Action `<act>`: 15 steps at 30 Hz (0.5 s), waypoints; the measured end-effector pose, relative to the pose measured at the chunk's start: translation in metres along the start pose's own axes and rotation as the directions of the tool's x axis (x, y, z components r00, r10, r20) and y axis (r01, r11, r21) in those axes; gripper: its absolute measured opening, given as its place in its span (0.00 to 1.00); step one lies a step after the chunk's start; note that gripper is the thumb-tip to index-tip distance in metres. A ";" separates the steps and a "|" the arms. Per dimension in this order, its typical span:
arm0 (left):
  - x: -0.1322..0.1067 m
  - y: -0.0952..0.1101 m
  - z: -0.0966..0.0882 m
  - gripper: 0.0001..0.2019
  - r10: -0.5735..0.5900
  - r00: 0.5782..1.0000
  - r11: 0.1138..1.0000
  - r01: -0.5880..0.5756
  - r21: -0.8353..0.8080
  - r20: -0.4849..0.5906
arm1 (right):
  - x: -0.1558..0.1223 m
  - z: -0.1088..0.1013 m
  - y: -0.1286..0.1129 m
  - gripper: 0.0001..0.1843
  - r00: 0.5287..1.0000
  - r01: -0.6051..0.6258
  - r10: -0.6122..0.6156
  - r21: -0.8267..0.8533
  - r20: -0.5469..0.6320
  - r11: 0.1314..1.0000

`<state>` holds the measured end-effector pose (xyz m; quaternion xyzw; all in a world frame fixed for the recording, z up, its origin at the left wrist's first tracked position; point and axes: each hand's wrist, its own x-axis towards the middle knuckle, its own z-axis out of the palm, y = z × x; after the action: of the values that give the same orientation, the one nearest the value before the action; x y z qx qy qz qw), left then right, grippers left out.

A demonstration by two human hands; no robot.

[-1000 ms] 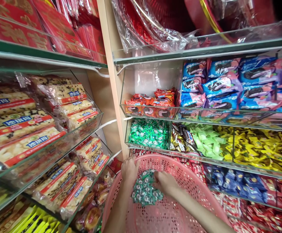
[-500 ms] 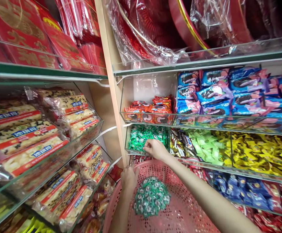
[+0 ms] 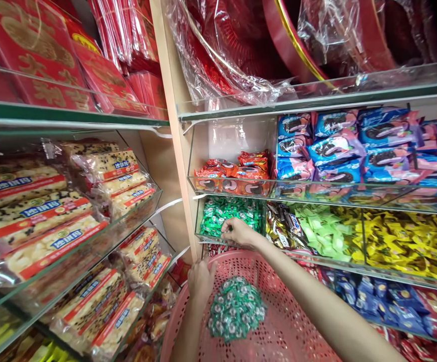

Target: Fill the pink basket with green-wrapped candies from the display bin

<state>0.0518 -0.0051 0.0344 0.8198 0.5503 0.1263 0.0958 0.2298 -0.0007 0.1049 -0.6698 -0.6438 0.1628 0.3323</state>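
Observation:
My left hand is closed around the near-left rim of a pink perforated plastic basket. Inside the basket lies a heap of green-wrapped candies. My right hand reaches across the basket to a glass-fronted shelf compartment, where more green-wrapped candies are spread. Its fingers are curled into a pinch just above the compartment's front edge; whatever may be between them is too small to make out.
Right of the green candies are dark-and-gold wrapped sweets, light green packets and yellow candies. Above stand red packets and blue cookie packs. A wooden upright separates these from wrapped snack bars on glass shelves at left.
The view has shifted slightly. My right hand stays at the green candies, its fingers turned a little. My left hand keeps its hold on the basket rim.

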 end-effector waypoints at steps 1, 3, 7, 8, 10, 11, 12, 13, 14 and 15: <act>0.000 0.000 0.000 0.22 -0.002 1.000 1.000 0.002 -0.001 0.001 | 0.001 0.000 0.000 0.06 1.000 0.016 -0.016 0.016 0.003 1.000; 0.001 0.000 0.001 0.22 -0.005 1.000 1.000 0.005 -0.004 0.004 | 0.003 0.001 0.000 0.07 0.999 0.030 -0.031 0.065 0.021 0.997; 0.002 -0.002 0.003 0.22 0.003 1.000 1.000 -0.003 -0.006 0.002 | 0.005 0.002 0.001 0.09 0.999 0.008 -0.013 0.127 0.046 0.992; 0.002 -0.002 0.004 0.22 0.005 1.000 1.000 -0.005 -0.005 0.001 | 0.005 0.002 0.002 0.11 0.999 0.010 -0.014 0.123 0.032 0.992; 0.002 -0.003 0.005 0.22 0.008 1.000 1.000 -0.008 -0.008 -0.005 | 0.005 0.002 0.003 0.15 1.000 0.029 -0.028 0.104 -0.010 0.994; 0.002 -0.003 0.005 0.22 0.008 1.000 1.000 -0.009 -0.010 -0.008 | 0.004 0.002 0.004 0.16 0.999 0.044 -0.042 0.090 -0.028 0.995; 0.002 -0.003 0.005 0.22 0.007 1.000 1.000 -0.007 -0.010 -0.009 | 0.003 0.002 0.004 0.16 0.997 0.064 -0.061 0.075 -0.039 0.995; 0.002 -0.003 0.005 0.22 0.004 1.000 1.000 -0.004 -0.008 -0.008 | 0.002 0.002 0.005 0.14 0.996 0.086 -0.084 0.063 -0.040 0.994; 0.002 -0.003 0.005 0.22 0.002 1.000 1.000 -0.003 -0.005 -0.006 | 0.001 0.001 0.005 0.12 0.993 0.111 -0.110 0.053 -0.036 0.992; 0.002 -0.003 0.005 0.22 0.002 1.000 1.000 -0.002 0.000 -0.005 | 0.000 0.000 0.005 0.08 0.990 0.137 -0.136 0.047 -0.036 0.989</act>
<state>0.0513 -0.0023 0.0290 0.8199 0.5498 0.1284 0.0946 0.2329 -0.0008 0.1014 -0.6183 -0.6785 0.1445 0.3694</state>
